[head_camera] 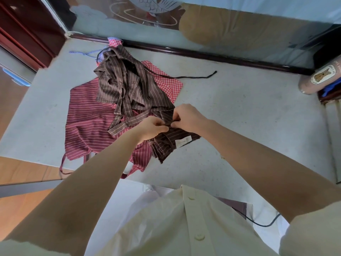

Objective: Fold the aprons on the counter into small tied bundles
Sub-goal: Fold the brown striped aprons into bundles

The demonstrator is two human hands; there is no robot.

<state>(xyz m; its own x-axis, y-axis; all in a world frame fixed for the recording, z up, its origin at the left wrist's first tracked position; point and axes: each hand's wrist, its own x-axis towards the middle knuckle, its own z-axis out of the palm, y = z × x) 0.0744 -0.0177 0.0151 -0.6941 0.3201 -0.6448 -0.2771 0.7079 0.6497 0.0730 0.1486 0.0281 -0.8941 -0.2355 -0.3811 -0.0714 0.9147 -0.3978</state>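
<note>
1. The left hand (151, 127) and right hand (188, 117), fingers curled, pinch a strap (170, 124) atop a folded dark brown apron (173, 143) on the counter (249, 111).
2. Just behind lie a crumpled brown striped apron (129, 84), a flat red striped apron (86, 126) and a red checked apron (169, 85).
</note>
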